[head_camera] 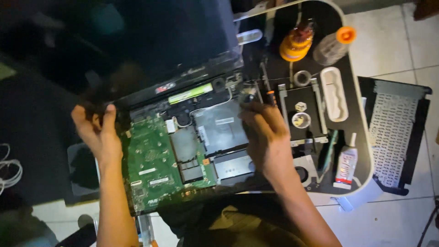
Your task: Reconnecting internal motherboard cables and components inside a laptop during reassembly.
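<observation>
Gripping the opened laptop (183, 137) at its left edge, the left hand (98, 130) is closed; the right hand (265, 132) pinches a screwdriver (256, 93) over it

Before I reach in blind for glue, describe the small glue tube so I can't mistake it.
Start at the black oval tray table right of the opened laptop. Near its lower right edge lies a small clear glue tube with a white nozzle, unlike the orange-capped bottles at the far end.
</observation>
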